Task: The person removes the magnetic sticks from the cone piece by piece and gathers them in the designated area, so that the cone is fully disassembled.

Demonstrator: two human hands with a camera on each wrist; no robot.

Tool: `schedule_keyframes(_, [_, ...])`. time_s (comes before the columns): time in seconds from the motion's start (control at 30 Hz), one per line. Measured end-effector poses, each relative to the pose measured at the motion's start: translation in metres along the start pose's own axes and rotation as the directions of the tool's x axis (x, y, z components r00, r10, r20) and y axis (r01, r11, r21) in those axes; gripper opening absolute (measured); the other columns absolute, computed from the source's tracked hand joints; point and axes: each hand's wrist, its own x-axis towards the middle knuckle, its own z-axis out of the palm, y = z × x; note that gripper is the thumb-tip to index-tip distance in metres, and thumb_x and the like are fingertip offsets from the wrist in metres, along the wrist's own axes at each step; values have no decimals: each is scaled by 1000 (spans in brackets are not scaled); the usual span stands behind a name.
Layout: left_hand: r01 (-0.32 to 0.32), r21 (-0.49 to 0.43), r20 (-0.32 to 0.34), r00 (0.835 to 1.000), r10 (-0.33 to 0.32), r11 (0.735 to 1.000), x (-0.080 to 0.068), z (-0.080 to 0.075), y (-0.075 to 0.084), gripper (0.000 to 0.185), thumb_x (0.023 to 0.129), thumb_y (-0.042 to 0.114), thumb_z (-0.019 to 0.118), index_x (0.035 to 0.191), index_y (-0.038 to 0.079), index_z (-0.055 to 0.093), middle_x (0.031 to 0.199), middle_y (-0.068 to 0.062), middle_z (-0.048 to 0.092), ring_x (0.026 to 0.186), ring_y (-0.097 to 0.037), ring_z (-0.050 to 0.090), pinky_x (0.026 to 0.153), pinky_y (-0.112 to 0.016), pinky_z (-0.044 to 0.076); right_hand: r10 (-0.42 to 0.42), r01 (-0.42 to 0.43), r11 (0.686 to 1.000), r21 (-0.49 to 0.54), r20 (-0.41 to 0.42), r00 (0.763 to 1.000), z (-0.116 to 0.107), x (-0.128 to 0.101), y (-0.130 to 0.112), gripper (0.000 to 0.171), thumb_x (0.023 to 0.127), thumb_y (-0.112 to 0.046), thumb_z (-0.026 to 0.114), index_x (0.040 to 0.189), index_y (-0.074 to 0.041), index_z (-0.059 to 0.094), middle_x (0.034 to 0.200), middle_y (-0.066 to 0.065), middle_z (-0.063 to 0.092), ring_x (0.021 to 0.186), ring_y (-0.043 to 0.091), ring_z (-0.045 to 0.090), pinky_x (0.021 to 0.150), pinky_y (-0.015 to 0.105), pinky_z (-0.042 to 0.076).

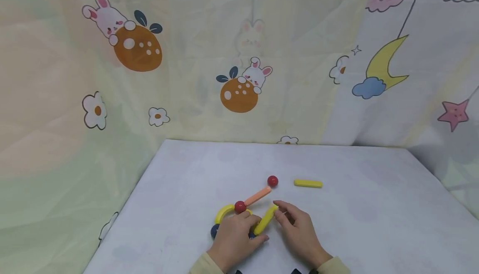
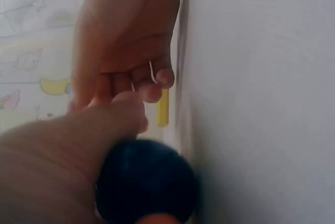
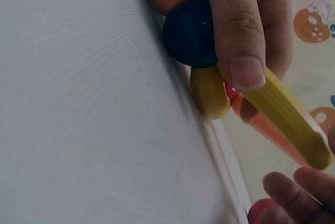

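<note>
A straight yellow stick (image 1: 266, 219) lies tilted between both hands on the white table (image 1: 374, 224). My left hand (image 1: 247, 228) grips its lower end, with the thumb (image 3: 241, 35) pressed on the stick (image 3: 285, 116) beside a dark blue ball (image 3: 189, 33). My right hand (image 1: 281, 213) pinches the stick's upper end with its fingertips (image 3: 298, 187). Just behind lie a red ball (image 1: 240, 206), an orange stick (image 1: 257, 196) and a second red ball (image 1: 272, 181) in a chain. A curved yellow piece (image 1: 223, 213) and another dark blue ball (image 1: 214, 231) sit at the left hand's far side.
A loose yellow stick (image 1: 308, 183) lies alone to the right of the chain. A cartoon-printed cloth (image 1: 239, 78) hangs behind and beside the table. The table's left edge (image 1: 127, 207) runs diagonally close to the pieces.
</note>
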Motion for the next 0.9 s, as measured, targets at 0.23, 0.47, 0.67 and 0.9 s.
schedule_keyframes(0.23, [-14, 9, -150, 989, 15, 1000, -2, 6, -7, 37, 76, 50, 78, 99, 21, 75, 83, 14, 54, 69, 1, 46, 58, -15, 39, -18, 19, 1000, 21, -46, 999, -1, -1, -5, 12, 87, -13, 74, 99, -15, 72, 77, -10, 62, 64, 9, 53, 57, 22, 45])
schedule_keyframes(0.47, [69, -6, -210, 975, -69, 998, 2, 8, -21, 42, 73, 50, 81, 102, 21, 72, 91, 11, 58, 76, -1, 51, 71, -21, 50, 15, -19, 997, -79, -46, 999, -4, 3, 0, 19, 82, -11, 79, 99, -16, 72, 81, -10, 65, 65, 8, 53, 59, 22, 45])
schedule_keyframes(0.67, [91, -20, -174, 980, -93, 996, 2, 5, -20, 34, 75, 37, 84, 101, 21, 70, 94, 12, 58, 79, -2, 53, 73, -23, 50, 5, 3, 985, -171, 47, 999, -7, 5, 6, 26, 78, -8, 81, 98, -22, 72, 88, -13, 65, 69, 6, 51, 61, 21, 45])
schedule_keyframes(0.9, [121, -79, -146, 980, -131, 990, 2, 6, -20, 32, 75, 36, 84, 98, 21, 67, 91, 12, 52, 72, -1, 46, 67, -20, 45, -10, 39, 976, -215, 136, 991, -13, 5, 5, 22, 80, -11, 79, 94, -26, 70, 84, -16, 61, 68, 5, 49, 60, 21, 44])
